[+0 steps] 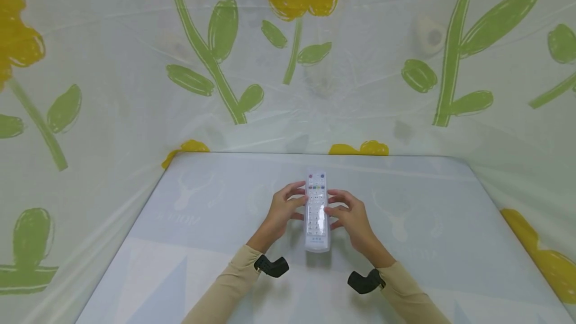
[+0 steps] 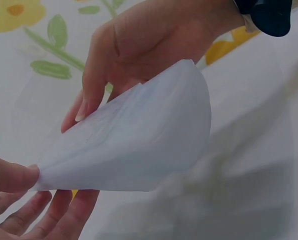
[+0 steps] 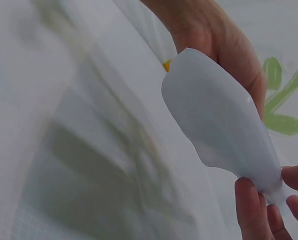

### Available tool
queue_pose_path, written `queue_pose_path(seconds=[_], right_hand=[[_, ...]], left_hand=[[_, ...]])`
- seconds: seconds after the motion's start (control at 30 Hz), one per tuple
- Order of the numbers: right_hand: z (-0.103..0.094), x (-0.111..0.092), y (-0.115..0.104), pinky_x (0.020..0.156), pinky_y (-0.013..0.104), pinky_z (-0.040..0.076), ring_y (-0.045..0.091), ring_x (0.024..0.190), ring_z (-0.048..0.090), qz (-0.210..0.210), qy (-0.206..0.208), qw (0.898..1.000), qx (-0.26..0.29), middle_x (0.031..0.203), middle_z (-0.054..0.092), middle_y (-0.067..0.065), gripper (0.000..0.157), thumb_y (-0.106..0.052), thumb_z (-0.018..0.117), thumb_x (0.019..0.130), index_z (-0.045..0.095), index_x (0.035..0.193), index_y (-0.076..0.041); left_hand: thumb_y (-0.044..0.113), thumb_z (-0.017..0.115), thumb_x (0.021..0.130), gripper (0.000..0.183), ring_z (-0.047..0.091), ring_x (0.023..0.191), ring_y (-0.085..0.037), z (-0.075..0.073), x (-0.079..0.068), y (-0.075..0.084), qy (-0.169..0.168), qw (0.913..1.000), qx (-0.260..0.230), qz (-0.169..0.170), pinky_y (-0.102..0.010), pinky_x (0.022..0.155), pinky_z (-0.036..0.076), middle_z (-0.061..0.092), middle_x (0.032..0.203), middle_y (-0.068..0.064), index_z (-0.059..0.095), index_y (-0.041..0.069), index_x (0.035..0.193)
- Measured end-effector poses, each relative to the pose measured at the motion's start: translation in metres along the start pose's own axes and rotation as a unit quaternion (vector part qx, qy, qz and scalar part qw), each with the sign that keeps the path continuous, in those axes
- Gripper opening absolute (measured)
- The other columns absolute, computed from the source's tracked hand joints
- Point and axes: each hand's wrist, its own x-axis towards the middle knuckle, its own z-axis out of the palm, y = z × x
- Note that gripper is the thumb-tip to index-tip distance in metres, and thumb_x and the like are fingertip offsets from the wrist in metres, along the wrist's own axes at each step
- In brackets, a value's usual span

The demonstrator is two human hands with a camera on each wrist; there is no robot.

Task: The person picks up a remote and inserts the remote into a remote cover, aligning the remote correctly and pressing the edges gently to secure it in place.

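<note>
A white remote control point(image 1: 317, 214) with rows of small buttons is held up above the table, its button face toward the head camera. My left hand point(image 1: 284, 207) grips its left edge, thumb on the side and fingers behind. On the opposite edge my right hand point(image 1: 352, 214) grips it the same way. From the left wrist view the remote control point(image 2: 139, 135) shows its end and side, glossy as if in a clear sleeve. The right wrist view shows the smooth pale underside of the remote control point(image 3: 219, 110), with fingertips point(image 3: 249, 197) against it.
A pale table point(image 1: 216, 274) with faint deer prints and blue triangles lies below the hands. Behind it and at both sides hangs a white curtain point(image 1: 360, 89) with yellow flowers and green leaves. Dark wrist cameras point(image 1: 272, 266) sit on both wrists.
</note>
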Motion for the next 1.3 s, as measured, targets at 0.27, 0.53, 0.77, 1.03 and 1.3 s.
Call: queue_pose_path(seconds=[0.27, 0.53, 0.77, 1.03, 1.3], right_hand=[[-0.001, 0.011, 0.010, 0.059, 0.035, 0.057, 0.023, 0.083, 0.062, 0.026, 0.002, 1.000, -0.017, 0.113, 0.055, 0.016, 0.040, -0.003, 0.061, 0.086, 0.057, 0.125, -0.007], [-0.001, 0.020, 0.024, 0.060, 0.036, 0.057, 0.024, 0.085, 0.061, 0.045, 0.015, 0.998, -0.040, 0.112, 0.057, 0.014, 0.040, -0.003, 0.061, 0.085, 0.059, 0.125, -0.008], [0.000, 0.024, 0.032, 0.056, 0.037, 0.056, 0.022, 0.080, 0.060, 0.032, 0.014, 0.998, -0.057, 0.110, 0.058, 0.016, 0.040, 0.001, 0.061, 0.083, 0.059, 0.122, -0.004], [0.002, 0.027, 0.039, 0.053, 0.037, 0.055, 0.021, 0.081, 0.059, 0.040, 0.025, 0.996, -0.076, 0.109, 0.059, 0.017, 0.037, 0.003, 0.061, 0.082, 0.060, 0.120, 0.000], [0.006, 0.030, 0.048, 0.049, 0.033, 0.054, 0.020, 0.078, 0.059, 0.048, 0.042, 0.994, -0.093, 0.103, 0.061, 0.016, 0.035, 0.003, 0.062, 0.080, 0.062, 0.115, 0.002]], left_hand=[[0.006, 0.061, 0.090, 0.042, 0.062, 0.089, -0.021, 0.000, 0.005, -0.010, 0.008, 1.0000, 0.001, -0.004, -0.038, 0.065, 0.058, 0.055, 0.120, -0.013, 0.055, 0.013, 0.132], [0.007, 0.062, 0.090, 0.042, 0.063, 0.088, -0.021, 0.003, 0.011, -0.020, 0.023, 0.9993, 0.027, -0.015, -0.035, 0.065, 0.058, 0.057, 0.119, -0.012, 0.056, 0.013, 0.131], [0.005, 0.064, 0.088, 0.040, 0.063, 0.088, -0.022, 0.006, 0.015, -0.028, 0.047, 0.9970, 0.059, -0.016, -0.036, 0.062, 0.058, 0.060, 0.116, -0.013, 0.059, 0.011, 0.127], [0.002, 0.065, 0.086, 0.040, 0.064, 0.085, -0.021, 0.009, 0.019, -0.032, 0.055, 0.9948, 0.081, -0.026, -0.037, 0.060, 0.058, 0.061, 0.114, -0.013, 0.060, 0.008, 0.125], [0.001, 0.066, 0.085, 0.038, 0.064, 0.077, -0.018, 0.010, 0.022, -0.037, 0.062, 0.9896, 0.128, -0.020, -0.032, 0.055, 0.057, 0.062, 0.109, -0.012, 0.061, 0.004, 0.123]])
